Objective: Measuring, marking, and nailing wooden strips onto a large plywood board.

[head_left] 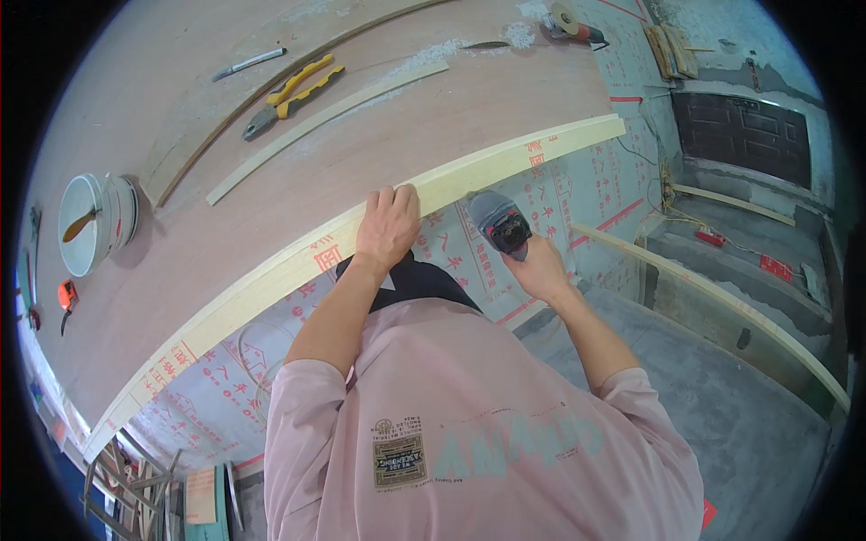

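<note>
A long pale wooden strip [487, 162] with red printing lies along the front edge of a plywood worktop [505, 86]. My left hand [388, 225] grips it near its middle, fingers curled over its top. My right hand [532, 266] holds a grey and black power tool [499, 221] just below the strip, right of my left hand; whether the tool touches the strip I cannot tell. A thinner loose strip [325, 126] lies further back on the worktop, beside yellow-handled pliers [293, 95] and a marker [248, 65].
White buckets [81, 243] and an orange tape measure [68, 298] are at left, an angle grinder [573, 27] at back. Another long strip [713, 288] runs diagonally at right, near steps [758, 248] and a dark door [740, 140]. Metal frames [135, 487] stand lower left.
</note>
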{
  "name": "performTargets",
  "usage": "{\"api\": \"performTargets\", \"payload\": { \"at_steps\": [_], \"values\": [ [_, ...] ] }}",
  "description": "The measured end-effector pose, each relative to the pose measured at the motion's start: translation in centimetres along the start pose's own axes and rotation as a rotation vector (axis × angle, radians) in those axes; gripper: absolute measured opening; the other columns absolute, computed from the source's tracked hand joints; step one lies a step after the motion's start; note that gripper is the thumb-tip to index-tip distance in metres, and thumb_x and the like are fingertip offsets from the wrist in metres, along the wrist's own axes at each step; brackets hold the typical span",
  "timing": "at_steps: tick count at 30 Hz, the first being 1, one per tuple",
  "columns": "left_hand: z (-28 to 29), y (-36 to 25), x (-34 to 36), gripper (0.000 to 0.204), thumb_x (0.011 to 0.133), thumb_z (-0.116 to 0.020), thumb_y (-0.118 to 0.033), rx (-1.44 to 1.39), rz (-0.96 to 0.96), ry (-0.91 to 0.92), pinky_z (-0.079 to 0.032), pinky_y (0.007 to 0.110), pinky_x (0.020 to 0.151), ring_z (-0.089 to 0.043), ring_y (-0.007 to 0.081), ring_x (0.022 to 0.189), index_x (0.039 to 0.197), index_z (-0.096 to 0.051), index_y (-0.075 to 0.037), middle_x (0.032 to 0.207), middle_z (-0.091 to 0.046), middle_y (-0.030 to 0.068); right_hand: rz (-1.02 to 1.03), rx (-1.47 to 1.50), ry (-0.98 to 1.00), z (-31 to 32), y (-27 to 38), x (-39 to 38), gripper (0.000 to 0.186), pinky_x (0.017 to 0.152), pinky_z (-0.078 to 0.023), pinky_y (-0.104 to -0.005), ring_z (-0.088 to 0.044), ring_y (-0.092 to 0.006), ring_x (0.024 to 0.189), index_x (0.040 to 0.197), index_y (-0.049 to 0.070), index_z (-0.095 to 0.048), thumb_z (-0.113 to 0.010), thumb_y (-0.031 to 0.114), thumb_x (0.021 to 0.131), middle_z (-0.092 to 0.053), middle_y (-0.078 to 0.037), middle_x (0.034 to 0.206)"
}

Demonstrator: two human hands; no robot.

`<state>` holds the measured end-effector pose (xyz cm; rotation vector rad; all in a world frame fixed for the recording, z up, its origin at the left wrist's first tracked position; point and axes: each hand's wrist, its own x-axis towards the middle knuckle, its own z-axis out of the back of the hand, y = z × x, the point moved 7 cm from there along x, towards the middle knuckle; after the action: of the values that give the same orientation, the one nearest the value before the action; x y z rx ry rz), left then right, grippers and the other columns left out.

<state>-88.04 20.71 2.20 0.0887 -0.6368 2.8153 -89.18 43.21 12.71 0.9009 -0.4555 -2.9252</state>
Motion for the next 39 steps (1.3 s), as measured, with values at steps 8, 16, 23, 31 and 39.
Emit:
{"api": "performTargets", "payload": {
  "at_steps": [8, 16, 23, 31, 39],
  "values": [
    [3.4, 4.1, -5.5, 0.059, 0.081, -0.076, -0.027, -0.056, 0.043, -0.066, -0.045, 0.043, 0.096, -0.057, 0.0295, 0.106, 0.129, -0.057, 0.001, 0.109, -0.059, 0.012, 0.066, 0.053, -0.001, -0.5, 2.3, -2.5, 0.036, 0.084, -0.055, -0.0531, -0.068, -0.0489, 0.095, 0.115, 0.003, -0.067, -0.072, 0.02, 0.084, -0.073, -0.024, 0.1],
    [3.3, 5.0, -6.7, 0.061, 0.083, -0.076, -0.026, -0.053, 0.06, -0.014, -0.046, 0.044, 0.097, -0.056, 0.0312, 0.104, 0.133, -0.057, 0.003, 0.108, -0.059, 0.0128, 0.128, 0.031, 0.026, -2.4, 6.6, -1.1, 0.038, 0.083, -0.056, -0.0528, -0.069, -0.047, 0.093, 0.116, 0.003, -0.067, -0.074, 0.021, 0.084, -0.074, -0.024, 0.097],
    [4.0, 4.6, -6.7, 0.054, 0.084, -0.075, -0.028, -0.016, 0.032, -0.023, -0.045, 0.041, 0.096, -0.056, 0.0279, 0.105, 0.128, -0.061, 0.002, 0.11, -0.059, 0.0095, 0.109, -0.029, 0.06, -4.6, 8.1, -0.6, 0.037, 0.083, -0.056, -0.0524, -0.07, -0.0458, 0.09, 0.116, 0.002, -0.067, -0.074, 0.022, 0.085, -0.074, -0.023, 0.095],
    [3.7, 4.8, -6.8, 0.052, 0.085, -0.073, -0.027, -0.012, 0.02, -0.024, -0.045, 0.041, 0.096, -0.056, 0.0272, 0.104, 0.127, -0.062, 0.001, 0.11, -0.059, 0.0087, 0.073, -0.013, 0.067, -4.7, 8.4, -1.0, 0.037, 0.082, -0.056, -0.0535, -0.07, -0.0466, 0.089, 0.116, 0.004, -0.067, -0.074, 0.022, 0.085, -0.073, -0.025, 0.09],
    [3.9, 4.4, -6.7, 0.055, 0.086, -0.073, -0.027, 0.004, 0.01, -0.033, -0.044, 0.041, 0.097, -0.056, 0.0267, 0.106, 0.13, -0.06, 0.001, 0.111, -0.059, 0.0083, 0.092, -0.067, 0.019, -5.2, 7.4, -2.3, 0.039, 0.081, -0.056, -0.0538, -0.07, -0.0468, 0.087, 0.117, 0.005, -0.067, -0.075, 0.023, 0.083, -0.073, -0.025, 0.089]
  ]
}}
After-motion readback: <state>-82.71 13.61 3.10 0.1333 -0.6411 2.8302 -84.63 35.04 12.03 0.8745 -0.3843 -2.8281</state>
